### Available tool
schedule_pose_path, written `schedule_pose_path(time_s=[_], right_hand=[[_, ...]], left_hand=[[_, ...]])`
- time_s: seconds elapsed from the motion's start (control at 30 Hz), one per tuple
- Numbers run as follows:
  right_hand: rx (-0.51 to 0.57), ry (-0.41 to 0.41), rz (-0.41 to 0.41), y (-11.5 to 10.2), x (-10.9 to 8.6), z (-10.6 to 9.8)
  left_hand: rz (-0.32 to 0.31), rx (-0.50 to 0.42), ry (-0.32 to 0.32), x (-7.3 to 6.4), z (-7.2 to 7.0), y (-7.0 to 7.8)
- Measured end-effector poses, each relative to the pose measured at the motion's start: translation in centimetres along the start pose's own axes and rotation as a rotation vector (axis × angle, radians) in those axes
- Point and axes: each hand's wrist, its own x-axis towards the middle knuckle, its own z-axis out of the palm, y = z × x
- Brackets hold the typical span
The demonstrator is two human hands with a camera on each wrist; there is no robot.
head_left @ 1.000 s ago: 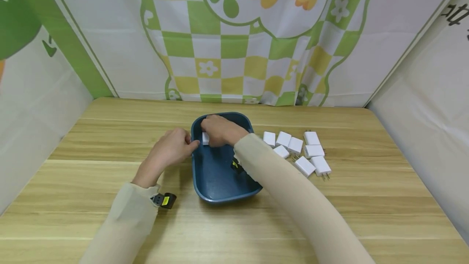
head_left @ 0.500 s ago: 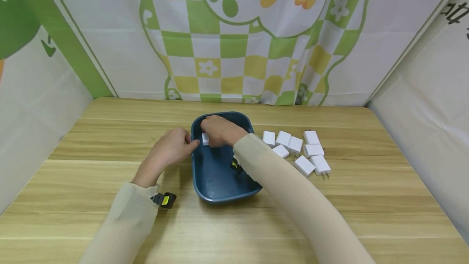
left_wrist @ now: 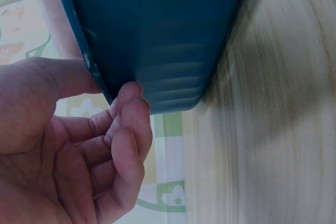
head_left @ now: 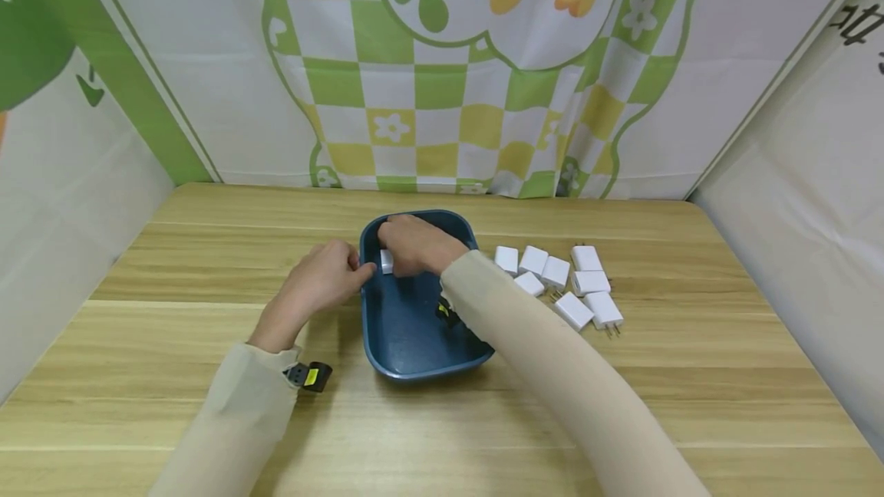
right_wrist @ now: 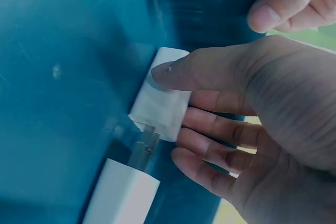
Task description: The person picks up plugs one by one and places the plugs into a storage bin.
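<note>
My right hand (head_left: 414, 245) reaches into the far end of a dark blue plastic bin (head_left: 414, 343). In the right wrist view its thumb and fingers hold a white charger plug (right_wrist: 163, 95) by the sides, low in the bin. The metal prongs of that plug point at a second white charger plug (right_wrist: 123, 195), which lies in the bin right beside it. My left hand (head_left: 321, 278) grips the bin's left rim, thumb over the edge and fingers curled against the outer wall (left_wrist: 157, 40).
Several white charger plugs (head_left: 573, 311) lie loosely grouped on the wooden table (head_left: 691, 374), right of the bin. A patterned curtain (head_left: 442, 98) hangs behind the table's far edge, and white cloth (head_left: 815, 175) closes off the right side.
Almost nothing differs: both hands stay at the bin, and the right hand shifts only very slightly over the charger plug.
</note>
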Motion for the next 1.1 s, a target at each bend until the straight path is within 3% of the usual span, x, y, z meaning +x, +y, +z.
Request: schedule_pose_path(time_s=[0.6, 1.1], right_hand=[[-0.032, 0.042, 0.031, 0.1, -3.3, -3.0], [-0.096, 0.13, -0.018, -0.2, -6.9, -4.5]], left_hand=[[-0.015, 0.0, -0.009, -0.1, -0.1, 0.1], [-0.01, 0.005, 0.0, 0.0, 0.0, 0.0]])
